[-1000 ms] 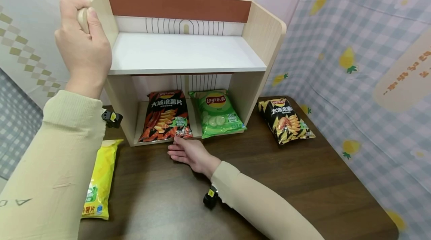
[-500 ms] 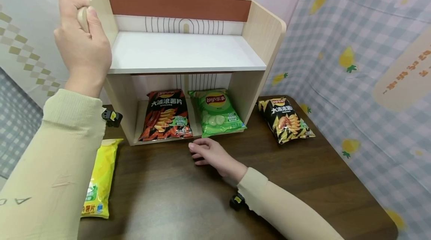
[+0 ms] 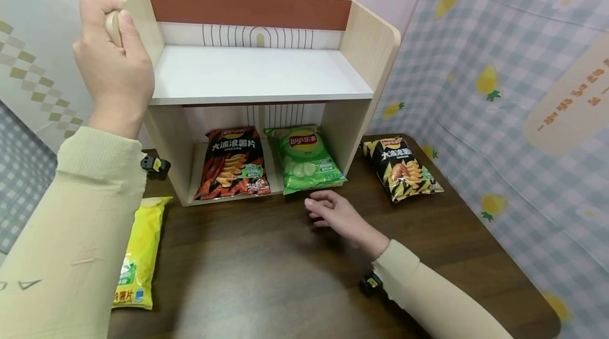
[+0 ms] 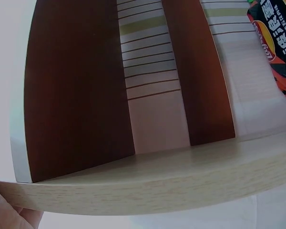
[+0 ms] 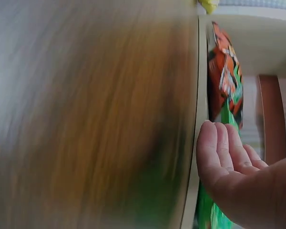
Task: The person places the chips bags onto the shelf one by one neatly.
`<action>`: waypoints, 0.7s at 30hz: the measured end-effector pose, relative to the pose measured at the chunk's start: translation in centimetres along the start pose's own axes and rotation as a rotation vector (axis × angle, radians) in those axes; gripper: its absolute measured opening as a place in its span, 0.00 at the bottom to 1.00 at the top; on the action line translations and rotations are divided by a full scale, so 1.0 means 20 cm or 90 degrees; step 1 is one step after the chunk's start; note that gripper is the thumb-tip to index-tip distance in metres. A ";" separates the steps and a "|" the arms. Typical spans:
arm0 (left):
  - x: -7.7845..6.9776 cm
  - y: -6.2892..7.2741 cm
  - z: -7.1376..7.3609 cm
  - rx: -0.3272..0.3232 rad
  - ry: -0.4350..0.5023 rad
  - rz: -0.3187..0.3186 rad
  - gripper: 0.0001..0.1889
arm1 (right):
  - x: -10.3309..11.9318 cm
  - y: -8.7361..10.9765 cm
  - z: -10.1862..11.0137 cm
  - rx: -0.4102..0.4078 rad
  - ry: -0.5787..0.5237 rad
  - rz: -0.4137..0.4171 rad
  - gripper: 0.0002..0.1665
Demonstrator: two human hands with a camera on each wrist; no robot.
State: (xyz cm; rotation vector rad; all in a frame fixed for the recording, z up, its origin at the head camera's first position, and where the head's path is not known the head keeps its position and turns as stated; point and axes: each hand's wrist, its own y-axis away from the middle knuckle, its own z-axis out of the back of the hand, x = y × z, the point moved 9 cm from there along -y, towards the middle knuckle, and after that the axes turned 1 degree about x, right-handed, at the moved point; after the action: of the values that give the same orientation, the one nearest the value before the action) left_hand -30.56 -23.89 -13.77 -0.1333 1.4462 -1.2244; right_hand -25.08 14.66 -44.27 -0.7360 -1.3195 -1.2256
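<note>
My left hand (image 3: 114, 64) grips the upper front edge of the left side panel of a small wooden shelf (image 3: 261, 72); part of that hand (image 4: 12, 212) shows at the lower left in the left wrist view. On the lower level lie a red and black chip bag (image 3: 234, 163) and, to its right, a green chip bag (image 3: 308, 159). Over the table just in front of the green bag is my right hand (image 3: 340, 214), fingers slightly bent and holding nothing. The right wrist view has this hand (image 5: 238, 176) beside the shelf's front edge, hiding part of the green bag.
A black and yellow chip bag (image 3: 403, 168) lies on the brown table (image 3: 247, 270) to the right of the shelf. At the left, a yellow chip bag (image 3: 142, 254) is partly hidden by my left sleeve. Patterned cloth (image 3: 514, 117) hangs behind and to the right.
My right hand has moved right along the shelf's front, from the red and black bag to the green one. My left hand keeps its grip, and the bags stay in place.
</note>
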 end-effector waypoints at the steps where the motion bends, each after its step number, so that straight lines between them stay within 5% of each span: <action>1: 0.00 0.00 0.00 0.000 -0.001 -0.001 0.12 | 0.00 0.00 0.03 -0.014 0.022 0.012 0.41; 8: -0.01 0.01 0.00 0.003 0.000 -0.001 0.12 | 0.05 0.05 0.29 -0.131 0.210 0.084 0.40; 21: 0.00 0.00 0.01 0.001 -0.005 0.000 0.12 | 0.01 0.10 0.78 -0.276 0.299 0.076 0.49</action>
State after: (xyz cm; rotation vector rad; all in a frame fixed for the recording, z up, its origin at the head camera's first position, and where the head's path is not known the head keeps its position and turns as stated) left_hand -30.40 -23.90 -13.74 -0.1363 1.4380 -1.2237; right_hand -27.93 29.84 -40.88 -0.7549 -0.6229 -1.4946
